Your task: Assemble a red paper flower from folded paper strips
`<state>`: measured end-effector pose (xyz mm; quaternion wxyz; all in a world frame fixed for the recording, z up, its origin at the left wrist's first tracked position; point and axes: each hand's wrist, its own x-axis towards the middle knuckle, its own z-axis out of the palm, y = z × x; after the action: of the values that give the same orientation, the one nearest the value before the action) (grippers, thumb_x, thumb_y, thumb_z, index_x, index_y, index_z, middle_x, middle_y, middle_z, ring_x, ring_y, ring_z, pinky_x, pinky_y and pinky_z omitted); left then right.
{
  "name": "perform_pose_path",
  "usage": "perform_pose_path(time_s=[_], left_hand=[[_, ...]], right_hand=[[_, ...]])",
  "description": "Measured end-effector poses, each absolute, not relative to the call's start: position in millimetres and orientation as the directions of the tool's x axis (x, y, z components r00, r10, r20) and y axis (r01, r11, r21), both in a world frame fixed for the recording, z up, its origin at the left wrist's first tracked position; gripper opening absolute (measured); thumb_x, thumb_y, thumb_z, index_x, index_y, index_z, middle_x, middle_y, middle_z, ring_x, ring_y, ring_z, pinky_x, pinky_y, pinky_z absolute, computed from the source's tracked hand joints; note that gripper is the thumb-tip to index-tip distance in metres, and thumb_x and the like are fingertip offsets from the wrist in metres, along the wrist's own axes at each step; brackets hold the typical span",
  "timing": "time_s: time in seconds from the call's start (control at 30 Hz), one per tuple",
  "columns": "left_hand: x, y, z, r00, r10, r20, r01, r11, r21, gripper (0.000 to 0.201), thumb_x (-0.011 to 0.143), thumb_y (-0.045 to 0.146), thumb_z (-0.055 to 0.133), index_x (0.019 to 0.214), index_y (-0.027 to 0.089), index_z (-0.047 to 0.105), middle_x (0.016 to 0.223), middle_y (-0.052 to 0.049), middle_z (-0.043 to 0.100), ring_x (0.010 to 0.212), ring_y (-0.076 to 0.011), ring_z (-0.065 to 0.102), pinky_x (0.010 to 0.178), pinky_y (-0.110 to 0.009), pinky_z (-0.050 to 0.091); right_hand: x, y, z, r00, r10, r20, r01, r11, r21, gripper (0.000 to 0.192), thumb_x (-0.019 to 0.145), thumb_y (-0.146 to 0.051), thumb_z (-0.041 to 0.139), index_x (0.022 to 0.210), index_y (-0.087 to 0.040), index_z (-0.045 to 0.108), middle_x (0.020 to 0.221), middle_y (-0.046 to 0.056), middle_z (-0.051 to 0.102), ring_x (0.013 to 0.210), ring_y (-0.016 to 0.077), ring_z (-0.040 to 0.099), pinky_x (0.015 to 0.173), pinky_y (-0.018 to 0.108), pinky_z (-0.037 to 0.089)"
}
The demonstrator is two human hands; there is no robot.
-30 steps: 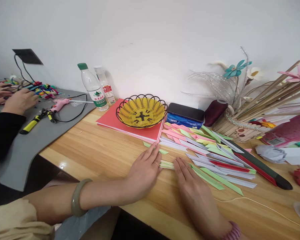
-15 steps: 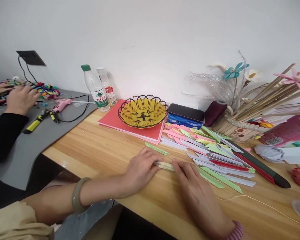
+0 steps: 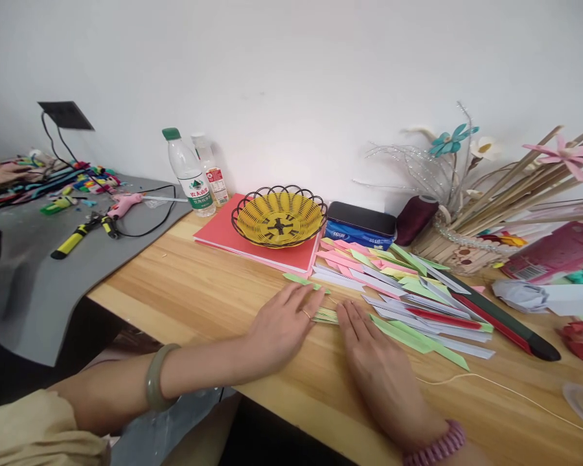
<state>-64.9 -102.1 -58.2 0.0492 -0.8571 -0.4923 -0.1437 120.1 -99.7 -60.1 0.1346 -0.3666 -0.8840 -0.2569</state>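
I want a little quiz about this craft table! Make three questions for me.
1. True or false: the left hand lies flat on the table.
2. What colour is the inside of the wire basket? A red, B yellow, C blue.
3. What small thing lies between the left hand and the right hand?

Key: 1 true. 2 B. 3 a folded green paper strip.

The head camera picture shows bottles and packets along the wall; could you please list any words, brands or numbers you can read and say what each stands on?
No text can be read with certainty.
Green-capped bottle: label shows a green logo and characters, too small.
Second bottle: red and white label, blurred.
Blue tissue pack: white marking, illegible.
Pink package: only a barcode, digits unreadable.
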Motion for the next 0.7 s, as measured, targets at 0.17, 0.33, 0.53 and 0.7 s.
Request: perform_pose_path(time_s=[0.17, 0.33, 0.53, 0.7], left_hand=[[-62.4, -104.8, -64.8, 0.57, 0.79, 0.228, 0.809, -0.587, 0.012, 0.044, 0.092, 0.028, 0.027, 0.13, 0.007, 0.036, 0.136, -0.018, 0.039, 0.128, -0.0225, 0.035, 0.101, -0.036, 0.036], [-62.0, -104.1, -63.7, 0.501, 0.833, 0.235, 0.849, -0.526, 0.054, 0.043, 0.09, 0.03, 0.034, 0.128, 0.011, 0.041, 0.136, -0.016, 0.041, 0.125, -0.0232, 0.04, 0.1, -0.037, 0.038], [-62.9, -99.2, -56.5, 0.514, 0.762, 0.395, 0.777, -0.608, 0.162, 0.034, 0.087, 0.028, 0.042, 0.115, 0.013, 0.053, 0.109, -0.007, 0.064, 0.103, -0.0181, 0.056, 0.089, -0.032, 0.047], [-59.2, -91.3, -49.0, 0.494, 0.787, 0.37, 0.752, -0.6, 0.274, 0.025, 0.086, 0.023, 0.043, 0.094, 0.016, 0.065, 0.09, -0.005, 0.067, 0.083, -0.0166, 0.057, 0.072, -0.03, 0.05]], right_hand=[[117.3, -99.1, -57.7, -0.703, 0.575, 0.418, 0.71, 0.6, 0.37, 0.045, 0.069, 0.007, 0.036, 0.108, 0.005, 0.057, 0.112, 0.026, 0.06, 0.103, 0.0295, 0.059, 0.079, 0.035, 0.054], [117.1, -99.9, -58.6, -0.699, 0.569, 0.434, 0.714, 0.591, 0.376, 0.045, 0.068, 0.007, 0.036, 0.106, 0.005, 0.059, 0.11, 0.025, 0.061, 0.102, 0.0292, 0.06, 0.078, 0.035, 0.055], [117.7, -100.5, -60.5, -0.713, 0.555, 0.428, 0.699, 0.61, 0.373, 0.046, 0.067, 0.008, 0.036, 0.107, 0.006, 0.057, 0.11, 0.026, 0.061, 0.102, 0.0304, 0.059, 0.079, 0.036, 0.055], [124.4, -97.5, -54.2, -0.731, 0.533, 0.426, 0.673, 0.664, 0.325, 0.045, 0.069, 0.008, 0.036, 0.108, 0.004, 0.058, 0.109, 0.024, 0.062, 0.1, 0.0287, 0.061, 0.076, 0.035, 0.056]])
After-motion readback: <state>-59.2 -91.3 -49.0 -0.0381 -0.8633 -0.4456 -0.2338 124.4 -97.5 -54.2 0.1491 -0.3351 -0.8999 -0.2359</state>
